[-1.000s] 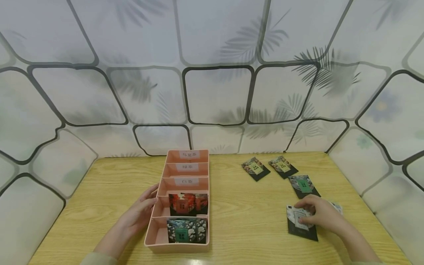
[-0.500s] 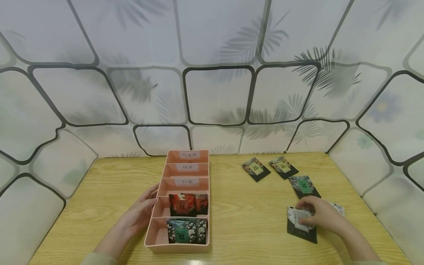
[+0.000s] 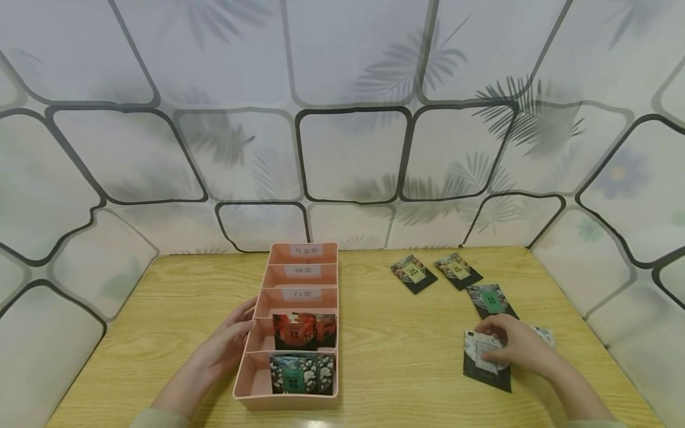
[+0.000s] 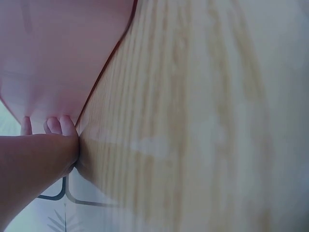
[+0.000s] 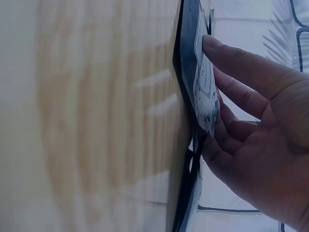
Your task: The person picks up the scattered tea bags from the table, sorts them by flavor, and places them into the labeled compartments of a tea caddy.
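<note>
A long pink divided box (image 3: pixel 286 402) stands on the table, its back compartments bearing paper labels in Chinese characters. My left hand (image 3: pixel 230 340) rests against its left side; in the left wrist view the fingertips (image 4: pixel 54 125) touch the outer wall. Two front compartments hold upright tea sachets: red ones (image 3: pixel 294 333) and, nearest, green-and-white floral ones (image 3: pixel 294 374). On the right, my right hand (image 3: pixel 516 345) pinches a white-and-black tea sachet (image 3: pixel 484 374) low over the table. Another pale sachet (image 3: pixel 544 336) lies partly hidden behind that hand.
Behind the right hand lie a green-labelled sachet (image 3: pixel 491 300) and two yellow-labelled sachets (image 3: pixel 414 273), the other yellow one (image 3: pixel 458 270) further right. The wood-grain table (image 3: pixel 385 356) is bordered at the back and sides by patterned cloth (image 3: pixel 353 154).
The held sachet shifts and tilts slightly under the right hand, which otherwise stays in place. The left hand and the box have not moved.
</note>
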`<state>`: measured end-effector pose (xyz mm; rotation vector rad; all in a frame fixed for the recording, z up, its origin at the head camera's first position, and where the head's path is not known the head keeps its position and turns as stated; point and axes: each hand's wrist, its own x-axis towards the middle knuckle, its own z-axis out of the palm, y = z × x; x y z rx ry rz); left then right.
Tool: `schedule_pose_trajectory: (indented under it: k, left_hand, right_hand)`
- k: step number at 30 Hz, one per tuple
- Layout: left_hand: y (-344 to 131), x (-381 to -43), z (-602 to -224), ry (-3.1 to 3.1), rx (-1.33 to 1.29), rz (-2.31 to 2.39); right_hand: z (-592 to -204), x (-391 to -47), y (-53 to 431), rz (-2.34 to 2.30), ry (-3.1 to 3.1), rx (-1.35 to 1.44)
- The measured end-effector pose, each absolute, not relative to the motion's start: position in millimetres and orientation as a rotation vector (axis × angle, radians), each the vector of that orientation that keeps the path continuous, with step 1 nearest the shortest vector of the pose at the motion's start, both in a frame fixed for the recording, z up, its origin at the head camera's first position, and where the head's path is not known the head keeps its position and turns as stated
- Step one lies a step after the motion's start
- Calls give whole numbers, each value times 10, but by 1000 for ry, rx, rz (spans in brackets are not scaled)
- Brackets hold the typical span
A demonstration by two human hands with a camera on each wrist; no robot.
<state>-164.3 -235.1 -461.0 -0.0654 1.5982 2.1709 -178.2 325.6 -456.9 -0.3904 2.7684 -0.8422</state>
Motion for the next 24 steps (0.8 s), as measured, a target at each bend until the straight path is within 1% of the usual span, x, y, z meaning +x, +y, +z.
schedule_pose_trajectory:
  k: [9,16,24]
  left_hand:
    - [-2344,-1638,-4616,1587,-64,2176]
    - [-2359,-1649,-4645,1585,-73,2199]
    - [-2363,-1640,-4647,1560,-47,2216]
  right_hand:
    - [-4574,-1802,3280,-802,2815,-430]
    - [-4559,-1856,3301,-926,2753,-445]
    - [-4524,-1913,3310,-1021,2732,-525]
